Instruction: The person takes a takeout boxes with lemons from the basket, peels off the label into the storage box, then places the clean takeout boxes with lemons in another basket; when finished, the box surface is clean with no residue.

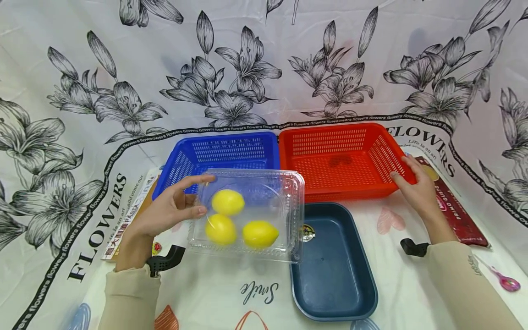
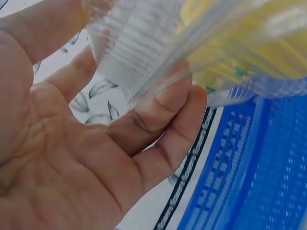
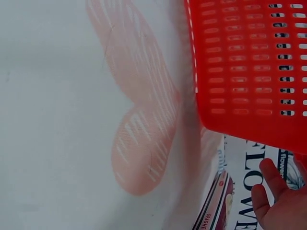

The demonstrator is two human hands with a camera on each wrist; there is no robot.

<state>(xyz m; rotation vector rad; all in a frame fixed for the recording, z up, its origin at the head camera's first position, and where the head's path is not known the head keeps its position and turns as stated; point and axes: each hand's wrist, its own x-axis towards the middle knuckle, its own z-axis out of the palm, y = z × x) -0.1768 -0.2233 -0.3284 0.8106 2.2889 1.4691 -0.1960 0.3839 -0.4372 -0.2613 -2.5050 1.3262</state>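
My left hand (image 1: 169, 208) grips the left edge of a clear plastic clamshell box (image 1: 268, 192), thumb toward me. Three yellow lemons (image 1: 260, 234) show through its plastic. The box is held up, tilted, in front of a blue basket (image 1: 169, 169) and over the left edge of a dark blue tray (image 1: 330, 275). The left wrist view shows fingers curled under the box's ribbed plastic edge (image 2: 129, 57). My right hand (image 1: 418, 188) holds the right end of a red basket (image 1: 346, 192), its thumb over the rim. At that wrist, two fingertips (image 3: 267, 167) show below the basket wall.
A dark red packet (image 1: 458, 206) lies right of the red basket, with a pink spoon-like item (image 1: 507, 282) nearer me. A printed board or book (image 1: 132, 220) lies at the left. Flower-printed cloth (image 1: 247, 68) hangs behind the baskets.
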